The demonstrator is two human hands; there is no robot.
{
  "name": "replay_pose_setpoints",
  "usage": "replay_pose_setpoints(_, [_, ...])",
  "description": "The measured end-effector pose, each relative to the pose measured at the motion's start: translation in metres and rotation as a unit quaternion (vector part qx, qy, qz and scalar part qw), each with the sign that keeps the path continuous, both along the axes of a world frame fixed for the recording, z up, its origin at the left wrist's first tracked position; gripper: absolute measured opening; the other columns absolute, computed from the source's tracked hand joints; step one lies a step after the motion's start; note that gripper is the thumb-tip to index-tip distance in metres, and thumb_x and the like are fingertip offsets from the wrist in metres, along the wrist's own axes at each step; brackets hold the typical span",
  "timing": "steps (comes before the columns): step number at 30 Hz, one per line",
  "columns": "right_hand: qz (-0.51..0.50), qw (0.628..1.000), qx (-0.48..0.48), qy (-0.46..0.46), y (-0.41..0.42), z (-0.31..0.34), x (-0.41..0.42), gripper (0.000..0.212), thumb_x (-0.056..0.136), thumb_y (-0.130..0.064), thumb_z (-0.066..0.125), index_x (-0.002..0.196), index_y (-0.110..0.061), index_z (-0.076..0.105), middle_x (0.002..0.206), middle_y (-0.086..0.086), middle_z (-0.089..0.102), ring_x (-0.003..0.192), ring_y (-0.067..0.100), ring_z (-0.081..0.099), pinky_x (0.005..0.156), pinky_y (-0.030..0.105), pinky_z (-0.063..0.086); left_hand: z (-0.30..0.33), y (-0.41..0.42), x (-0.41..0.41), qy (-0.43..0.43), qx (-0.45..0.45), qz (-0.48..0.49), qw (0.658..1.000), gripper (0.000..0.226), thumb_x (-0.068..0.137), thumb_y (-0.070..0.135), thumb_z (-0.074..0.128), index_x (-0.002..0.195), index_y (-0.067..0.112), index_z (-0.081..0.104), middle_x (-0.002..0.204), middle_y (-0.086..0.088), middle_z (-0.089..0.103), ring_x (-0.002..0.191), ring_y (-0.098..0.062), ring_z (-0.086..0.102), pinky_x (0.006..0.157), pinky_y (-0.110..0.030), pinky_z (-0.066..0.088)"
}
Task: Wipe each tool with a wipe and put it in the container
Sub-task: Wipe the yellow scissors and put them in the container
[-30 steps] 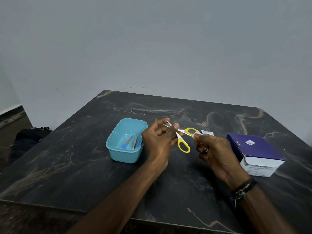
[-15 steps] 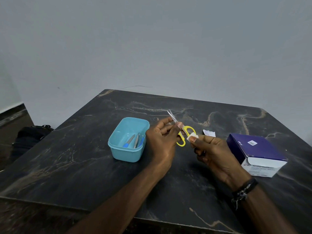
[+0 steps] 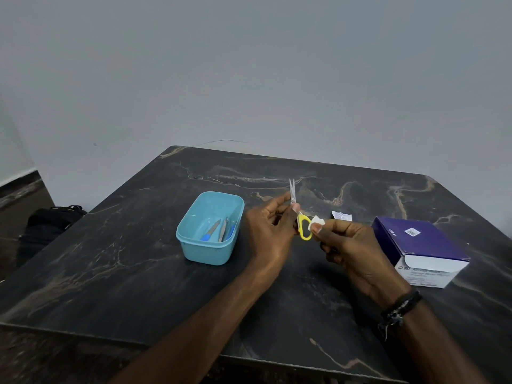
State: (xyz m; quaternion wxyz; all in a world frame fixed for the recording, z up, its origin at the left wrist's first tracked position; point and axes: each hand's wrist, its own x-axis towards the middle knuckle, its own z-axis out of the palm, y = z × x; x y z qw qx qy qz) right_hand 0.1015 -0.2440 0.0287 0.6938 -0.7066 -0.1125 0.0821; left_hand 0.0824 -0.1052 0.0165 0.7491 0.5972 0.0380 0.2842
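Mostly done by the look of it — several tools [image 3: 220,231] already in the teal container [image 3: 209,228] at left; left hand [image 3: 270,234] pinches the yellow scissors [image 3: 300,217] above the surface [image 3: 138,273], right hand [image 3: 352,252] pinches the wipe [image 3: 316,221] on a handle — still to be binned.

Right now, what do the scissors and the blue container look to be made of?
Scissors: blades look like bright bare metal, thin and reflective; the yellow handle loops look like smooth plastic, uniform in colour. The left hand holds them near the pivot.
Container: probably moulded plastic, light blue with a satin sheen, rounded corners and a lipped rim. Not certain from look alone.
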Motion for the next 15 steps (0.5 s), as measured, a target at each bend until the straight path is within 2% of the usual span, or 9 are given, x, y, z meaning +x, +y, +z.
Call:
replay_pose_setpoints(2, [0.017, 1.0, -0.018, 0.002, 0.0012, -0.0004, -0.0015, 0.026, 0.076, -0.022, 0.074, 0.079, 0.004, 0.069, 0.069, 0.015, 0.052, 0.055, 0.014, 0.039, 0.047, 0.021, 0.029, -0.0003, 0.0032, 0.0022, 0.001, -0.007, 0.015, 1.0, 0.023, 0.086, 0.007, 0.07, 0.109, 0.009, 0.07, 0.087, -0.006, 0.075, 0.079, -0.021, 0.074, 0.073, -0.046, 0.061])
replay_pose_setpoints(5, [0.03, 0.999, -0.036, 0.007, 0.0034, -0.0012, -0.0041, 0.007, 0.08, -0.012, 0.073, 0.076, -0.006, 0.075, 0.059, 0.005, 0.059, 0.051, 0.008, 0.041, 0.045, 0.017, 0.032, -0.0027, 0.0056, 0.0034, 0.005, 0.013, 0.023, 1.0, 0.019, 0.085, 0.01, 0.071, 0.104, 0.013, 0.072, 0.087, -0.006, 0.075, 0.08, -0.022, 0.074, 0.074, -0.048, 0.06])
replay_pose_setpoints(9, [0.024, 0.999, -0.047, -0.003, 0.0009, -0.0001, -0.0046, 0.012, 0.081, -0.013, 0.072, 0.085, -0.003, 0.076, 0.06, -0.001, 0.066, 0.049, 0.004, 0.047, 0.046, 0.016, 0.036, -0.005, 0.0056, 0.0029, 0.016, 0.081, -0.007, 0.997, 0.017, 0.085, 0.015, 0.073, 0.1, 0.022, 0.073, 0.09, -0.002, 0.076, 0.081, -0.016, 0.074, 0.075, -0.046, 0.061])
replay_pose_setpoints(12, [0.014, 0.998, -0.052, -0.012, 0.0017, -0.0009, -0.0038, 0.014, 0.083, -0.014, 0.07, 0.086, 0.0, 0.074, 0.057, -0.003, 0.063, 0.047, 0.003, 0.046, 0.046, 0.016, 0.036, -0.0028, 0.0069, 0.003, 0.015, 0.09, -0.019, 0.996, 0.017, 0.086, 0.012, 0.072, 0.103, 0.015, 0.073, 0.089, -0.004, 0.076, 0.08, -0.016, 0.074, 0.074, -0.046, 0.061])
replay_pose_setpoints(15, [-0.008, 0.999, -0.025, -0.032, 0.0041, -0.0025, -0.0028, 0.018, 0.083, -0.016, 0.07, 0.078, 0.0, 0.073, 0.056, 0.003, 0.055, 0.05, 0.009, 0.037, 0.044, 0.018, 0.03, -0.0019, 0.0064, 0.0017, 0.015, 0.104, -0.027, 0.994, 0.016, 0.086, 0.009, 0.071, 0.102, 0.009, 0.074, 0.086, -0.006, 0.076, 0.077, -0.016, 0.073, 0.074, -0.047, 0.06])
